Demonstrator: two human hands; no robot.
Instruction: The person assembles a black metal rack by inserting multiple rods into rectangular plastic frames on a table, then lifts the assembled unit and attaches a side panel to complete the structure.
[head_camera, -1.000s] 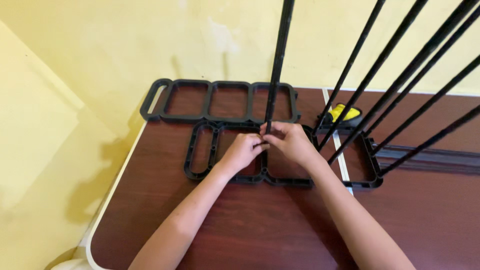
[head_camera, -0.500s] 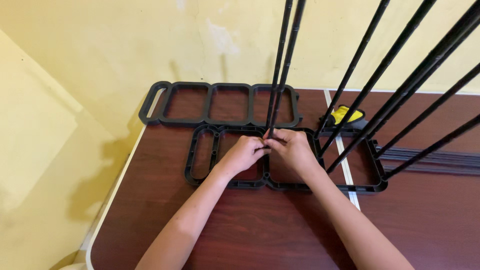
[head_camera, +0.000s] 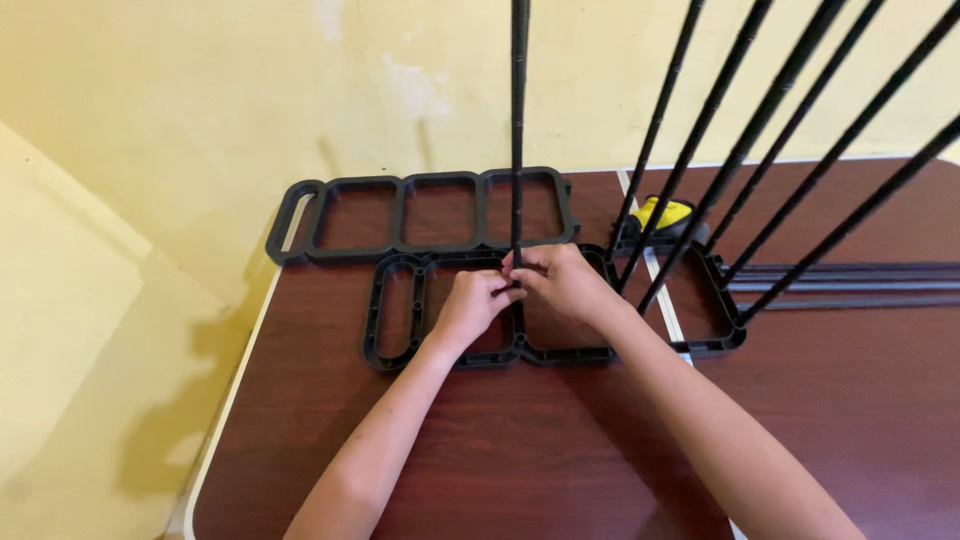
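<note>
Pinching one thin black rod (head_camera: 518, 130) mid-frame, left hand (head_camera: 474, 304) and right hand (head_camera: 560, 283) pressed together over flat black plastic frame (head_camera: 398, 310). Only one rod seen now, two before. Rod top cut off; fingertips hidden.

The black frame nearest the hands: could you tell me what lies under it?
Under the near black frame lies the brown table, visible through its openings. Both hands cover its middle, where the upright rod meets it.
</note>
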